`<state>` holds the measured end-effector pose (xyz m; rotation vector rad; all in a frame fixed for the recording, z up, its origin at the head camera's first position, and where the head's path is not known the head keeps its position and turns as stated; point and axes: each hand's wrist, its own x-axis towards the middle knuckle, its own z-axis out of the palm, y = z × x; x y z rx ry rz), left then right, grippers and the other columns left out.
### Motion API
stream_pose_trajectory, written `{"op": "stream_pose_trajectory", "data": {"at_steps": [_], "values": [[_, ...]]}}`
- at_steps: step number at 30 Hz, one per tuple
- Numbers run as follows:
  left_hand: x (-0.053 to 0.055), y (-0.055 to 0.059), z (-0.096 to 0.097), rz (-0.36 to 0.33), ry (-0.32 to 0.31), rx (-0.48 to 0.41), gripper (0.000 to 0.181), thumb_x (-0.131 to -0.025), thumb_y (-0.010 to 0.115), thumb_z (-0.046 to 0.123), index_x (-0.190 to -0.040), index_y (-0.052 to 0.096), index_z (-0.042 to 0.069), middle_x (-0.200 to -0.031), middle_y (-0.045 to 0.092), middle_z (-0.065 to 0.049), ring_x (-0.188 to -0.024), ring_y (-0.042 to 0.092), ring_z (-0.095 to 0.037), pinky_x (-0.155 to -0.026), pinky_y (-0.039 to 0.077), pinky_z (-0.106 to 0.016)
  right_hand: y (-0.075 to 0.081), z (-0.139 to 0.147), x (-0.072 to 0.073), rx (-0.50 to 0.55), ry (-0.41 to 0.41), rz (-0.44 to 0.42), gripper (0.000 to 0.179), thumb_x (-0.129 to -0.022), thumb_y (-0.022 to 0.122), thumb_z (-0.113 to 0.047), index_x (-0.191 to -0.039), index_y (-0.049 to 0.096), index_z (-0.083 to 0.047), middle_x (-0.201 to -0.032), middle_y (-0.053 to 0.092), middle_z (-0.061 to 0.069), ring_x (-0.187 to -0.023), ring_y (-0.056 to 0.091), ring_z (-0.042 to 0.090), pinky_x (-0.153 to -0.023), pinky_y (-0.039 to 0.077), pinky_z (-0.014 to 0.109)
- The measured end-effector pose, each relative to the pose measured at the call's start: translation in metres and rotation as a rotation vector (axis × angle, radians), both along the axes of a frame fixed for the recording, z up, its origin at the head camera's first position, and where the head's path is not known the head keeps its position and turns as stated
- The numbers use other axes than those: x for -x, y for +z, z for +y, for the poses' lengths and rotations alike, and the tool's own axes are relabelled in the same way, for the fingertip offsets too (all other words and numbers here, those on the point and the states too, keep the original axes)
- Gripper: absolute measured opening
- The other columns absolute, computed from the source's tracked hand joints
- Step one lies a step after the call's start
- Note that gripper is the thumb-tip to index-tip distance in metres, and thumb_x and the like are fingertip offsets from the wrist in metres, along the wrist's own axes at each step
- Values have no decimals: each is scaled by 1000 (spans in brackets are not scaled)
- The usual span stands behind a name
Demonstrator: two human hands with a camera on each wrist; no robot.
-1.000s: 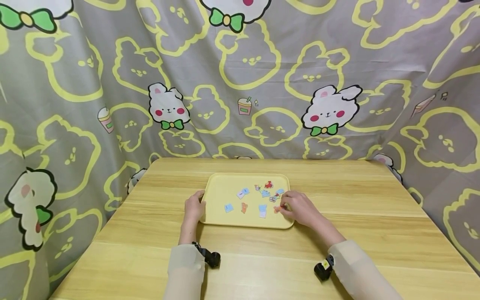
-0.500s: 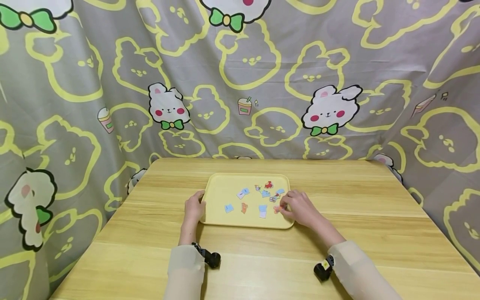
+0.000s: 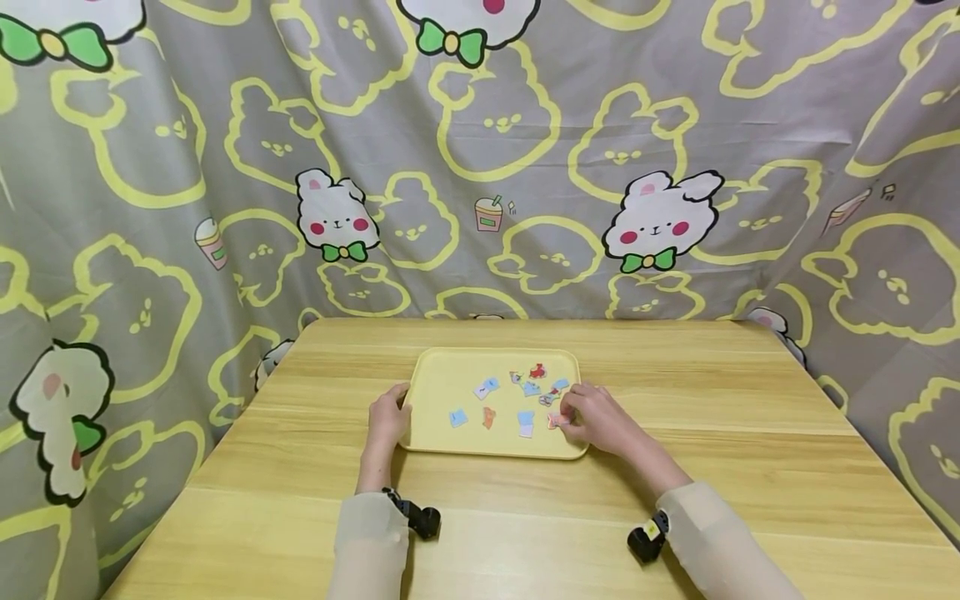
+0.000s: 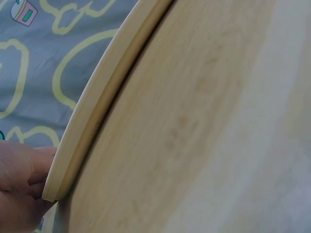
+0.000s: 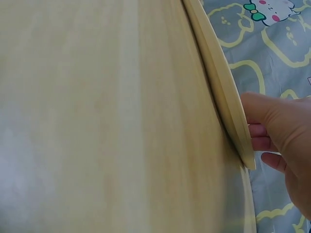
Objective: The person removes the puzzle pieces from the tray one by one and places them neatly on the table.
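Observation:
A pale yellow tray (image 3: 442, 358) lies on the wooden table with several small printed puzzle pieces on it. My left hand (image 3: 388, 414) grips the tray's left edge; in the left wrist view its fingers partly vanish behind the rim. At the tray's right side, my right hand (image 3: 596, 415) has curled fingers and pinches a small orange-red piece (image 3: 554, 421), partly covered by the fingertips. To its left lie a blue-and-white piece (image 3: 526, 423), an orange-brown piece (image 3: 489, 417) and a blue piece (image 3: 458, 417). A red piece (image 3: 537, 370) sits farther back.
Between the red piece and my right hand, several blue and multicoloured pieces (image 3: 551, 394) lie close together. Another blue-and-white piece (image 3: 486, 387) is left of them. Behind the wooden table (image 3: 675, 358) hangs a grey curtain (image 3: 420, 283) with cartoon prints.
Under my right fingertips the orange-red piece looks slightly turned and paler than before. My left hand stays at the tray's edge, and the other pieces keep their places.

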<state>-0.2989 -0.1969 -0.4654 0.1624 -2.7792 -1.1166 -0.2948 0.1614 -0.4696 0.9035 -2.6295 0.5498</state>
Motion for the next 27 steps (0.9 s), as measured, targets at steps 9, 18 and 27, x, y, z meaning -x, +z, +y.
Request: {"op": "stream_pose_trajectory", "data": {"at_steps": [9, 18, 27], "values": [[-1, 0, 0, -5, 2, -3, 43, -95, 55, -1, -138, 52, -3, -137, 57, -24, -131, 48, -46, -111, 42, -55, 5, -1, -1, 88, 39, -87, 13, -74, 77, -10, -82, 66, -9, -81, 62, -3, -78, 53, 9, -71, 53, 24], [-1, -2, 1, 3, 7, -2, 43, -95, 54, -2, -138, 52, -3, -137, 57, -24, -131, 48, -46, -110, 43, -55, 9, -2, -1, 256, 23, -152, 13, -77, 77, -8, -81, 64, -10, -81, 61, -1, -78, 52, 10, -67, 51, 21], [-1, -2, -1, 16, 4, -1, 43, -94, 55, -2, -137, 53, -3, -135, 59, -23, -130, 49, -46, -110, 43, -55, 10, -2, 1, 362, -9, -94, 13, -76, 77, -6, -82, 66, -9, -83, 62, 0, -79, 56, 10, -71, 55, 26]]}}
